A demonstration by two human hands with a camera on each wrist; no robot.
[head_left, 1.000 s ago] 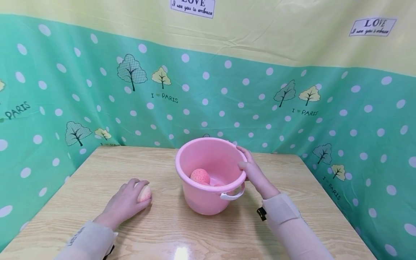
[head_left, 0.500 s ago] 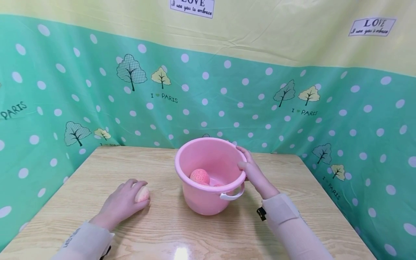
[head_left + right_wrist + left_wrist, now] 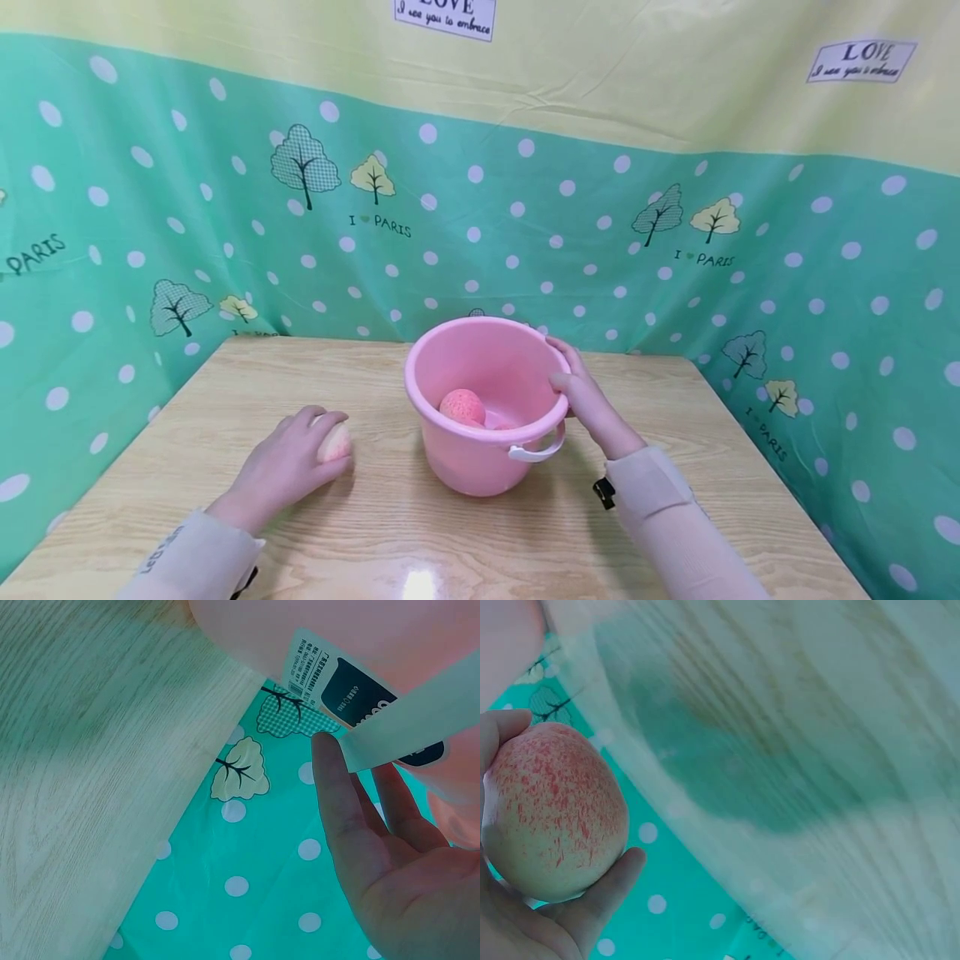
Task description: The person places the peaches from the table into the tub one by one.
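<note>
Left of centre in the head view, my left hand holds a peach low over the table. The left wrist view shows the peach pale with red speckles, between thumb and fingers. A pink bucket stands to its right, leaning a little toward me. My right hand grips the right side of its rim, thumb inside and fingers outside. Within the bucket lies another peach, and a bit of something pinkish shows beside it, mostly hidden by the front rim.
The bucket's white handle hangs down at the front right. A printed label is stuck on the bucket's outer wall. The wooden table ends at a green dotted curtain at the back and sides.
My left hand, with the peach, has shifted slightly left and then back right. The right hand and the bucket have stayed in place.
</note>
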